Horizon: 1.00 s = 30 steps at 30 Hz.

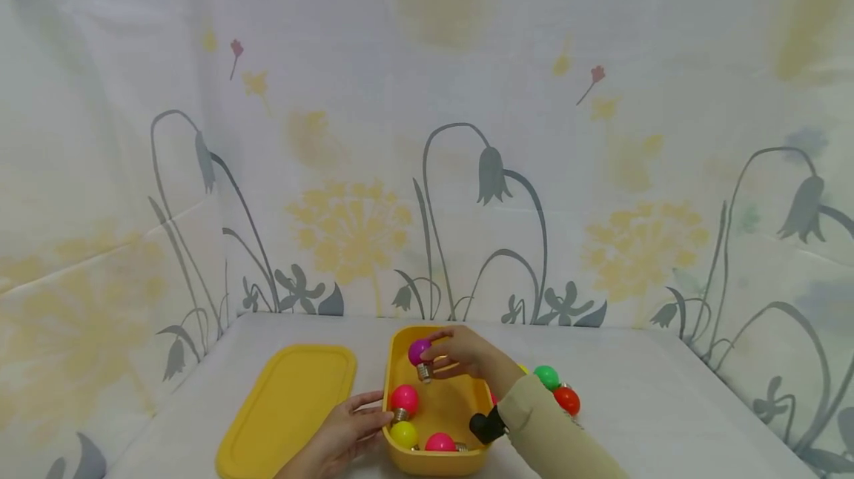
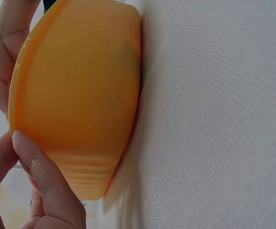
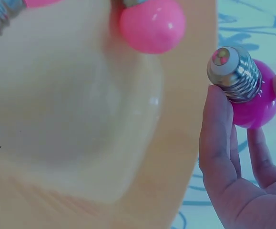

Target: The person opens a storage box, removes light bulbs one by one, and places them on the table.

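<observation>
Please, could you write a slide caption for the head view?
The right hand holds a purple bulb over a yellow container gripped by the left hand.

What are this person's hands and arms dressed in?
The left hand and the right hand wear no gloves. A plain, pale beige sleeve shows on the right; a rounded black object sits by its cuff. No left sleeve shows.

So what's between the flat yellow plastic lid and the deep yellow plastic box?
In the head view, the left hand lies between lid and box, holding the box's rim; farther away, only bare white tabletop shows.
</observation>
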### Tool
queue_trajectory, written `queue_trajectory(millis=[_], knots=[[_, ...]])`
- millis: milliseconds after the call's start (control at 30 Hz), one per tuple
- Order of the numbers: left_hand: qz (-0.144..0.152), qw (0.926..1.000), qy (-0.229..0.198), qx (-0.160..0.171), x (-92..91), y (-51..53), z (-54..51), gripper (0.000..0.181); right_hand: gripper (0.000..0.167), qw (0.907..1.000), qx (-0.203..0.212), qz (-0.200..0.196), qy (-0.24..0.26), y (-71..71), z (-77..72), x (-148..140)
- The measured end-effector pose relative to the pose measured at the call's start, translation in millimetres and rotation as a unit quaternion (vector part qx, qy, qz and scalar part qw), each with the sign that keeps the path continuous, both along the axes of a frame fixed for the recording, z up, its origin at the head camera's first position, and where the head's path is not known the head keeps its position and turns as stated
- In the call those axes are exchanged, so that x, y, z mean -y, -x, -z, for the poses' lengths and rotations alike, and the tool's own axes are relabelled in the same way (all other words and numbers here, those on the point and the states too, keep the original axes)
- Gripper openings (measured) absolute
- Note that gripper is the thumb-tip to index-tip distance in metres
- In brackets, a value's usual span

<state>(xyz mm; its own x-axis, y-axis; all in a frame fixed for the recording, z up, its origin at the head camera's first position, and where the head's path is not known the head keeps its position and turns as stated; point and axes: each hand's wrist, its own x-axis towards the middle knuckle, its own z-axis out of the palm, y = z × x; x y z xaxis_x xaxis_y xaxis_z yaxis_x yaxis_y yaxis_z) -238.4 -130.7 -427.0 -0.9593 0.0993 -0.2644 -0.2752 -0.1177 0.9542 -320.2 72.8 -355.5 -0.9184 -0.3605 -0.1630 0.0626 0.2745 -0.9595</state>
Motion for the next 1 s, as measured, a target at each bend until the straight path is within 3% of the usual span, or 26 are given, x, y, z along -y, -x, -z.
queue_trajectory(millis=[300, 633, 1000], knots=[[0.011, 0.9999, -0.010, -0.006, 0.2, 0.0, 0.4, 0.064, 0.038, 0.9996, -0.022, -0.010, 0.017, -17.0, -10.2, -0.5], [0.013, 0.9998, -0.015, 0.002, 2.0, 2.8, 1.7, 0.065, 0.038, 0.9971, -0.033, -0.050, 0.048, -43.6, -16.5, -1.6], [0.008, 0.9999, -0.012, 0.006, 1.2, 2.4, 1.6, 0.064, 0.041, 0.9979, -0.052, -0.019, 0.035, -59.1, -14.7, -19.1]])
